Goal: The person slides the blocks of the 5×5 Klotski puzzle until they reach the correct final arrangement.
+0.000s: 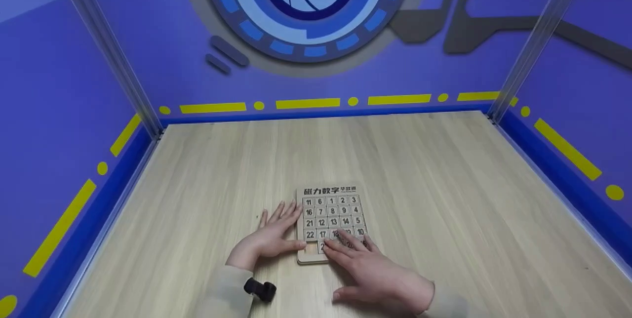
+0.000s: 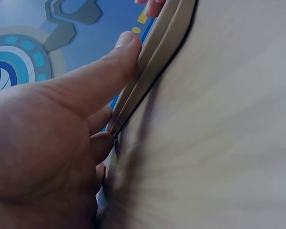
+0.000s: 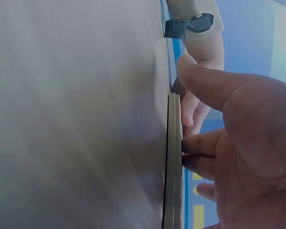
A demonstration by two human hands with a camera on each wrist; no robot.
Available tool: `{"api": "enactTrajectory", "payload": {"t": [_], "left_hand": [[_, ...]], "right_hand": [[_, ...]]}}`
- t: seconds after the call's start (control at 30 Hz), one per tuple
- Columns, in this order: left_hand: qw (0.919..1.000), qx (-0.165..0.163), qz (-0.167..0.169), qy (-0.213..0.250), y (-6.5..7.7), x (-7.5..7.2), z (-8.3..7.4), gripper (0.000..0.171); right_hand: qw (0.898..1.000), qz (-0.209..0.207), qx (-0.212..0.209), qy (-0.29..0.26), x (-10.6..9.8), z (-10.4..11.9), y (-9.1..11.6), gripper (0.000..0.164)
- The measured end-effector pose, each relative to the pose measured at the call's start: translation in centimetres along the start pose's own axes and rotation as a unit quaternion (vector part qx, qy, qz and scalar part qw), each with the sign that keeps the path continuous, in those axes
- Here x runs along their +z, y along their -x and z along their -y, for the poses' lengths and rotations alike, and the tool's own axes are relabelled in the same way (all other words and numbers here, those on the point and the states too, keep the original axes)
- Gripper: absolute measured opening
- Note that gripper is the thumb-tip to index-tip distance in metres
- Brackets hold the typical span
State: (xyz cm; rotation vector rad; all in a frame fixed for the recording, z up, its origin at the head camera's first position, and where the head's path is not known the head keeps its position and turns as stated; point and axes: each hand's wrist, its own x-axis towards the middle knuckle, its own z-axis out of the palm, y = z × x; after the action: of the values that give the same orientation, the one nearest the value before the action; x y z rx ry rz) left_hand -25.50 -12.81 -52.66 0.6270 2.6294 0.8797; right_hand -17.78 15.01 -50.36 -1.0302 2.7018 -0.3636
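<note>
A wooden sliding number puzzle (image 1: 334,222) lies flat on the table, its number tiles in rows under a strip of printed characters. At the bottom left of its grid, a bare slot shows beside the lowest tiles. My left hand (image 1: 270,235) rests along the puzzle's left side, fingers spread and fairly straight, thumb at the rim by the slot. My right hand (image 1: 368,268) lies over the lower right, with extended fingertips touching the lower tiles and covering some numbers. In the right wrist view, those fingers (image 3: 200,144) meet the board's top face.
The light wood table (image 1: 222,170) surrounds the puzzle. Blue-purple panels (image 1: 163,61) with yellow marks and metal corner posts enclose the back and both sides. A black band (image 1: 260,289) is on the left wrist.
</note>
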Motion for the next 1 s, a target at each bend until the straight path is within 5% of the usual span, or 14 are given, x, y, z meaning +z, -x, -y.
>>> {"api": "enactTrajectory", "payload": {"t": [0.6,1.0], "left_hand": [[1.0000,0.007,0.001,-0.004,0.1,0.0,-0.1,0.095],[1.0000,0.002,0.002,0.000,0.1,-0.1,-0.1,0.096]], "right_hand": [[1.000,0.000,0.015,0.015,-0.3,0.8,-4.1,0.100],[0.999,0.008,-0.003,0.045,0.3,1.8,-2.9,0.105]]}}
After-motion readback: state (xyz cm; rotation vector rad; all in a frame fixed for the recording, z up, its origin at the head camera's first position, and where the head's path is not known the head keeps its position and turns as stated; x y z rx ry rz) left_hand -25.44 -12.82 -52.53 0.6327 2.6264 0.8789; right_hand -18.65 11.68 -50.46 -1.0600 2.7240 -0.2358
